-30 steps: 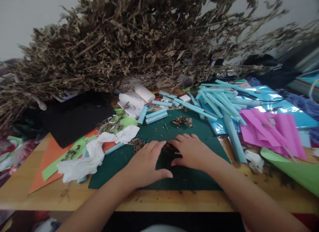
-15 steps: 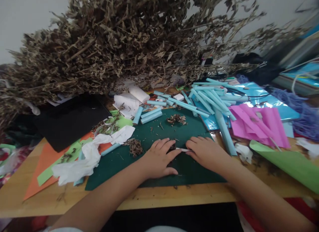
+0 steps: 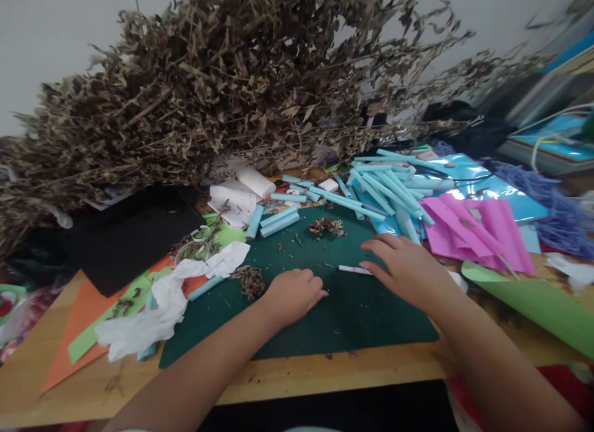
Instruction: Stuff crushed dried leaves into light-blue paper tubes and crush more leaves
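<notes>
My left hand (image 3: 297,294) rests on the dark green mat (image 3: 297,339) with its fingers curled in; whatever they may hold is hidden. To its left lies a clump of dried leaves (image 3: 250,282). My right hand (image 3: 408,271) hovers at the right of the mat, thumb and fingers apart. Just by its thumb a thin white stick (image 3: 353,270) lies on the mat; I cannot tell whether the thumb touches it. A second small heap of dried leaves (image 3: 327,226) sits farther back on the mat, with loose bits around it.
Blue paper rolls (image 3: 385,187) are piled at the back right, beside folded pink paper (image 3: 477,231) and a green sheet (image 3: 533,302). Crumpled white tissue (image 3: 158,314) and a black flat sheet (image 3: 134,234) lie at left. A large bundle of dried plants (image 3: 241,91) stands behind.
My left hand has drawn back from the white stick and its spread fingers have curled. My right hand has let go of the stick and moved right, opening. The dark clump between them is out of sight.
</notes>
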A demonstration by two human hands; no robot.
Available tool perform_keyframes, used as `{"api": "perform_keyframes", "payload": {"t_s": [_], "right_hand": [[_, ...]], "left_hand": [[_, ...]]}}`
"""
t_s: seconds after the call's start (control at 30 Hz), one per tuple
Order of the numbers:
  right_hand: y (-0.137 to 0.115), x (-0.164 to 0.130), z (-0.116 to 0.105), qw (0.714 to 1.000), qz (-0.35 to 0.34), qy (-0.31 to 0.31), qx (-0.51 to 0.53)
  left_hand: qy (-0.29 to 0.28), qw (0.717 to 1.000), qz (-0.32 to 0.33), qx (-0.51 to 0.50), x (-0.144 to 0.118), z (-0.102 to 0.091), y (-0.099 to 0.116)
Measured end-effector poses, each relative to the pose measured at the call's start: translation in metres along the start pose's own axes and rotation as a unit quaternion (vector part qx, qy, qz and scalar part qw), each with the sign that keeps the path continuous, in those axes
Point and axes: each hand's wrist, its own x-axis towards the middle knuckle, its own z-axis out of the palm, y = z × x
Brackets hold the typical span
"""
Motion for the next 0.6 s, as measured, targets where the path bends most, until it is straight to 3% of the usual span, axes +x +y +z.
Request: {"api": "perform_keyframes", "payload": {"t_s": [0.07,0.13,0.2,0.27,0.3,0.37,0.47,0.6], "right_hand": [[-0.016,0.006,0.0,0.99,-0.008,0.056,0.127],[-0.041,0.017,0.002,0.947,-0.049,0.078,0.308],[-0.071,0.031,0.006,0.85,-0.055,0.08,0.517],[-0.098,0.047,0.007,0.707,0.018,0.108,0.699],[-0.109,0.055,0.007,0.683,0.043,0.134,0.717],[-0.124,0.067,0.005,0.645,0.072,0.154,0.746],[-0.133,0.073,0.001,0.616,0.06,0.138,0.774],[-0.136,0.066,-0.002,0.604,-0.006,0.107,0.789]], "left_hand": [[0.062,0.985,-0.066,-0.15,0.002,-0.005,0.0],[0.147,0.924,-0.138,-0.325,0.006,-0.013,0.005],[0.235,0.839,-0.175,-0.458,0.012,-0.024,0.013],[0.311,0.778,-0.176,-0.518,0.018,-0.035,0.023],[0.344,0.765,-0.174,-0.516,0.02,-0.04,0.028],[0.405,0.767,-0.158,-0.472,0.023,-0.047,0.034],[0.462,0.776,-0.136,-0.408,0.024,-0.05,0.032],[0.471,0.785,-0.098,-0.391,0.02,-0.042,0.017]]}}
